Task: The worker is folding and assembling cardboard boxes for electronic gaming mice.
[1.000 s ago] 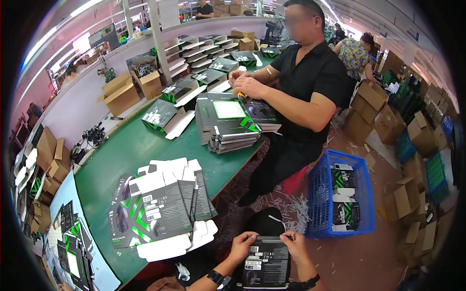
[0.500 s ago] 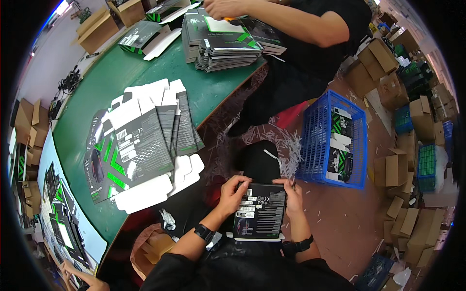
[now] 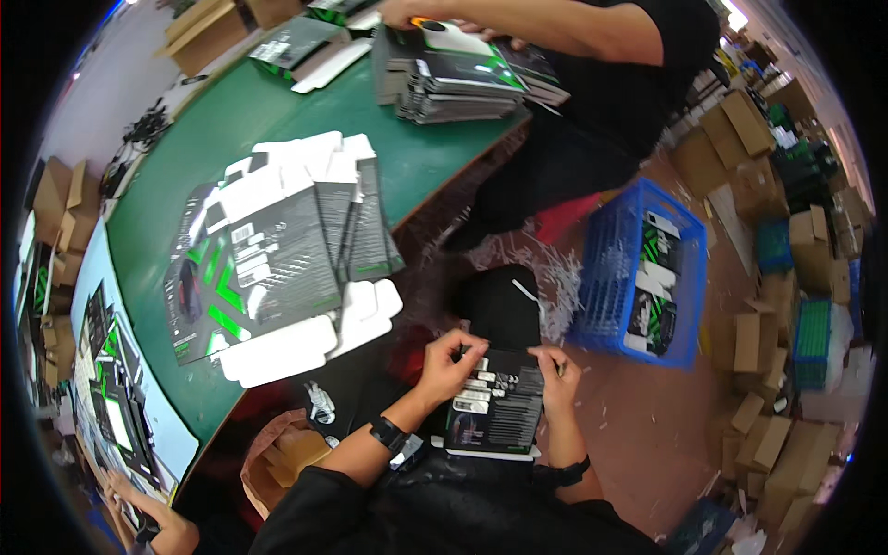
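A small black cardboard box (image 3: 497,414) printed with white labels and fine text lies in front of my body, with a white edge showing along its near side. My left hand (image 3: 448,366) is closed, thumb and fingers pinching the box's far left corner. At the far right corner my right hand (image 3: 557,377) is also closed, its fingertips pinched at the box edge. To the left, a fanned pile of unfolded black, green and white cartons (image 3: 287,264) rests on the green table (image 3: 153,268).
A blue plastic basket (image 3: 592,305) with boxes stands on the floor at right, near paper shreds. A co-worker's arm (image 3: 583,32) reaches over a carton stack (image 3: 458,100), with an orange-and-black tool. Another person's hand (image 3: 139,504) shows at lower left. An open paper bag (image 3: 277,462) sits below the table.
The view has shifted slightly. My fingers have drawn in tighter at the box's far corners; the right hand's fingers are more curled. The co-worker's hands have moved on the carton stack.
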Demonstrator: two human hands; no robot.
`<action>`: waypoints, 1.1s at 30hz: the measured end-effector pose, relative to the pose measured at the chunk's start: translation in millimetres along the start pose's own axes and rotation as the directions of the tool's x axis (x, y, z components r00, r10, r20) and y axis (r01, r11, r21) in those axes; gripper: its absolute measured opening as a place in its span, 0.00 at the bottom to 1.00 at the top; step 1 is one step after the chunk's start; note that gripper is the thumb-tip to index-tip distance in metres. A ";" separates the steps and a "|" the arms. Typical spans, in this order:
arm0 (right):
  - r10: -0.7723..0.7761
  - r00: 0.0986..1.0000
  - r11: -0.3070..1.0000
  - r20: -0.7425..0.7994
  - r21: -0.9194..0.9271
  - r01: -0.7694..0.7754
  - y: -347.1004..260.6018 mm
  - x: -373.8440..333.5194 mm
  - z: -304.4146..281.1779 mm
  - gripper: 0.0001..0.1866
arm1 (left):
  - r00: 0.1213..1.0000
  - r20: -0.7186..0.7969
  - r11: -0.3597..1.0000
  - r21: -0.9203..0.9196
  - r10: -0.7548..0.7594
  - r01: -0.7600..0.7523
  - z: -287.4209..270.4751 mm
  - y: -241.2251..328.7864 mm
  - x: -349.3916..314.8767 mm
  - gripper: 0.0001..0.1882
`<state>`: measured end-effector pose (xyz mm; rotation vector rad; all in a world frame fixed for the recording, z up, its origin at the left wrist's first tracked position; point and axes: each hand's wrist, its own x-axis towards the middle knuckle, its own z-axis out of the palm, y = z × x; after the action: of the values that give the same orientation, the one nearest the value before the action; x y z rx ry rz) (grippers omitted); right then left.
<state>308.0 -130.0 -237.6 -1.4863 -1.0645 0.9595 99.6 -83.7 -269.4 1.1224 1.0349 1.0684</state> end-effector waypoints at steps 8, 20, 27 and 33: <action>0.117 0.968 0.977 -0.223 0.200 -0.072 4.5 1.9 -9.1 0.11 | 0.997 0.061 0.970 0.239 0.036 -0.050 5.7 16.2 -28.8 0.39; 0.400 0.917 0.597 0.006 0.757 -0.265 27.4 39.5 -19.5 0.15 | 0.843 -0.386 0.858 0.488 0.376 -0.159 -223.1 235.3 81.0 0.52; 0.486 0.859 0.641 0.161 0.603 -0.475 -0.7 29.8 7.2 0.12 | 0.684 -0.584 0.608 0.752 0.436 0.255 -365.0 250.5 77.2 0.48; 0.507 0.790 0.637 0.343 0.468 -0.612 19.9 24.2 0.1 0.16 | 0.871 -0.491 -0.014 0.871 0.000 0.491 -291.4 178.1 32.6 0.64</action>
<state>317.6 -108.5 -258.2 -1.2425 -0.3328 1.7171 -200.2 16.2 -135.8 1.7278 2.4389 -0.0487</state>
